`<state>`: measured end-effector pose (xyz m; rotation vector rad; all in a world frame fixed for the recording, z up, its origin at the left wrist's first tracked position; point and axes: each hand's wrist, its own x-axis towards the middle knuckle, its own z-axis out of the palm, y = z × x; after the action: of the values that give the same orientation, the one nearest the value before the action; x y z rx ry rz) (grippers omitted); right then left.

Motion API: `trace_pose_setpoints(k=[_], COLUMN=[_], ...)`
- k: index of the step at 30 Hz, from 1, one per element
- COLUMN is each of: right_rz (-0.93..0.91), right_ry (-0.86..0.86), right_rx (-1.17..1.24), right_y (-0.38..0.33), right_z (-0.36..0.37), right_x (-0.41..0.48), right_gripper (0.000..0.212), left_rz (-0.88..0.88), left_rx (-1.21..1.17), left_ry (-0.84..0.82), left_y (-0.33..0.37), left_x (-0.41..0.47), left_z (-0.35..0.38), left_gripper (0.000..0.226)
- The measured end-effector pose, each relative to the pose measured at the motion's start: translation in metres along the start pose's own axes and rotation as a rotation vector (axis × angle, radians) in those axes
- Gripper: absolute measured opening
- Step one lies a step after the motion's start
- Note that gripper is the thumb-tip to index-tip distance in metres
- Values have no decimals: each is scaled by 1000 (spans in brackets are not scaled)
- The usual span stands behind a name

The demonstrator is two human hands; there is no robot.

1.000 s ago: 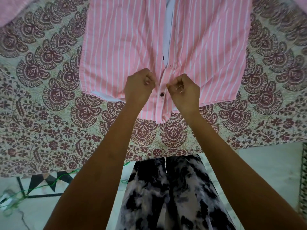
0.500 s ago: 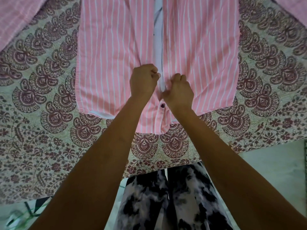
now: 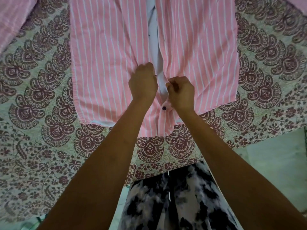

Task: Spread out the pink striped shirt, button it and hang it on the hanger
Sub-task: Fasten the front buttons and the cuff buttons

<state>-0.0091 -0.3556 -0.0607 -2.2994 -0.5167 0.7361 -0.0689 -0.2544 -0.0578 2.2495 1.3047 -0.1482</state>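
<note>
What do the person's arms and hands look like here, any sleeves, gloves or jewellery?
Both forearms are bare, with no sleeves in view. The left hand and right hand wear no gloves, and no watch, bracelet or ring is visible. Below the arms, black-and-white blotch-patterned trousers show.

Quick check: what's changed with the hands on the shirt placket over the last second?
Both hands shifted up the front opening: the left hand and right hand now pinch the two edges above the dark button, which sits fully exposed below them. The pink striped shirt stays flat on the patterned bedspread.
</note>
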Motion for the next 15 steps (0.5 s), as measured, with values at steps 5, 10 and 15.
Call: trace_pose_setpoints(k=[5, 10, 15], right_rz=[154, 313, 324], right_ry=[11, 63, 97], right_rx=[249, 475, 586], right_y=[-3, -9, -12], right_z=[6, 12, 15], right_x=[-1, -3, -4], right_gripper=[17, 28, 14], left_rz=[-36, -21, -21], left_rx=[-277, -462, -393], left_ry=[-20, -58, -44], left_y=[-6, -3, 1], left_x=[5, 2, 2], left_z=[-7, -9, -8], left_gripper=[3, 7, 11])
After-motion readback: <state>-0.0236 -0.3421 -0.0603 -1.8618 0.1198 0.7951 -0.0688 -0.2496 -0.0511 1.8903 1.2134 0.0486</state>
